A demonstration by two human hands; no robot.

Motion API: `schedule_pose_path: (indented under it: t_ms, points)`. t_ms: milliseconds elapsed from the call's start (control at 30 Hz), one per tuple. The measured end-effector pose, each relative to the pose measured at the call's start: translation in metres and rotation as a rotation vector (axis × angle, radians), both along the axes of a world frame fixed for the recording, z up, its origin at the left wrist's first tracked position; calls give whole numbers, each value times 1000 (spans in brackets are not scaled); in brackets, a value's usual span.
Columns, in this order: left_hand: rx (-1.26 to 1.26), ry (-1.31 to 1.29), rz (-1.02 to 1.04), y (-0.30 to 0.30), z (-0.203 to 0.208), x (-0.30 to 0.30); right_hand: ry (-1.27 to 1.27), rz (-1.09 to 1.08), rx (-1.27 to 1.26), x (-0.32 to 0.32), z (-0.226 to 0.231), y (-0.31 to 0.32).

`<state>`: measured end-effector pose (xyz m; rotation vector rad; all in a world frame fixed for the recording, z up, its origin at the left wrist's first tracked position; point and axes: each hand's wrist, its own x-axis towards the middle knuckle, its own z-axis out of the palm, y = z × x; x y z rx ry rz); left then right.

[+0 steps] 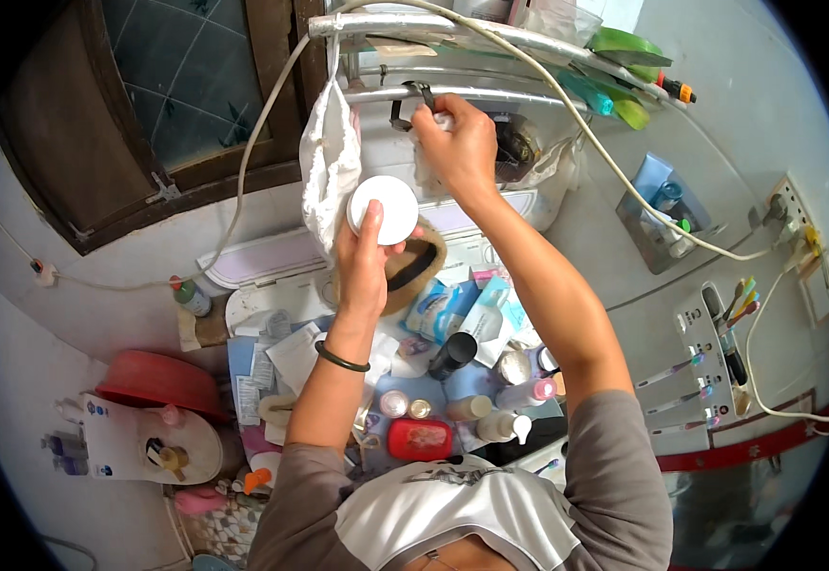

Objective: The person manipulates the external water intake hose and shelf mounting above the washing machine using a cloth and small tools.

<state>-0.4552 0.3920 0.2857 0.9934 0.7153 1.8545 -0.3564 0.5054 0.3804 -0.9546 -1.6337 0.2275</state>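
My left hand (365, 265) is raised over the cluttered surface and grips a white round jar (388, 211), its smooth flat face turned toward me. The thumb lies across that face and the fingers curl beneath. Farther off and to the right, my right hand (464, 147) is closed at the metal rail (509, 96). A crumpled white cloth (428, 169) shows between its fingers and hangs below them. Right by the fingertips is a black hook (401, 116) on the rail. A white cloth bag (331, 167) hangs left of both hands.
Below my arms stand a black cup (453, 355), a red soap box (420, 440), a white pump bottle (504, 426) and several jars. A brown hat-like item (424, 288) lies behind the left hand. A pale cable (566, 107) arcs across. Toothbrushes hang in a wall holder (709, 347) at right.
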Motion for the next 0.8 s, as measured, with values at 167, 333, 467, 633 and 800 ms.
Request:
schedule_pose_path:
  t_ms: [167, 333, 467, 633, 800]
  points:
    - [73, 17, -15, 0, 19, 3, -49, 55, -41, 21, -14, 2]
    - [123, -55, -32, 9, 34, -1, -24, 99, 39, 27, -19, 9]
    - [173, 30, -55, 10, 36, -6, -39, 125, 140, 35, -18, 16]
    - [154, -6, -62, 11, 28, -8, -3, 226, 83, 39, -17, 23]
    - [128, -18, -62, 22, 21, -8, 9, 258, -8, 35, -22, 27]
